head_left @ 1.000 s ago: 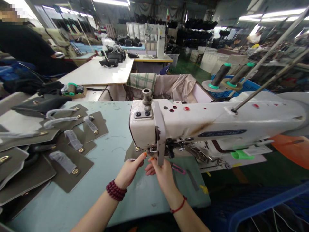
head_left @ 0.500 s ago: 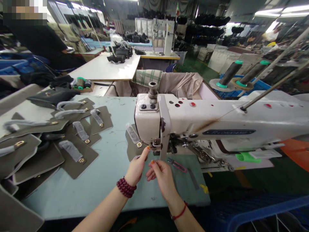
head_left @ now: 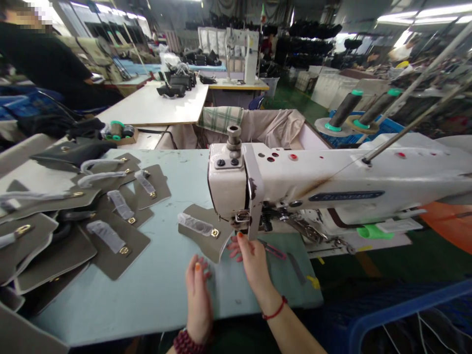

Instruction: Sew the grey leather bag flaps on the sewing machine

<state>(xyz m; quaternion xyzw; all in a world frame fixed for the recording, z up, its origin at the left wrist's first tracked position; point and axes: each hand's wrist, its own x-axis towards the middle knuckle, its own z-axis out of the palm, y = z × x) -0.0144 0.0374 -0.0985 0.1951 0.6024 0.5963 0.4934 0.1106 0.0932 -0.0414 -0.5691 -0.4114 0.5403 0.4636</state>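
A grey-brown flat bag piece (head_left: 197,213) lies at the needle end of the white sewing machine (head_left: 295,169). On it is a plastic-wrapped strap (head_left: 195,224) with a gold buckle (head_left: 215,233). My right hand (head_left: 252,258) is by the piece's right edge under the machine head, fingers apart; whether they touch the edge I cannot tell. Nearer the table's front, my left hand (head_left: 199,295) has loosely bent fingers that are apart, with nothing in them. Beside my right hand are thread snips (head_left: 273,249) with a pink handle, partly hidden.
Several similar bag pieces (head_left: 114,246) with wrapped straps overlap on the left of the pale green tabletop (head_left: 155,300). A dark strip (head_left: 296,268) lies at right. A blue crate (head_left: 409,314) stands at lower right, thread cones (head_left: 342,110) behind the machine. A person (head_left: 40,59) sits at far left.
My left hand has come off the bag piece and back toward the table's front edge. The piece now sits turned and further left, and my right hand has moved up toward the needle area.
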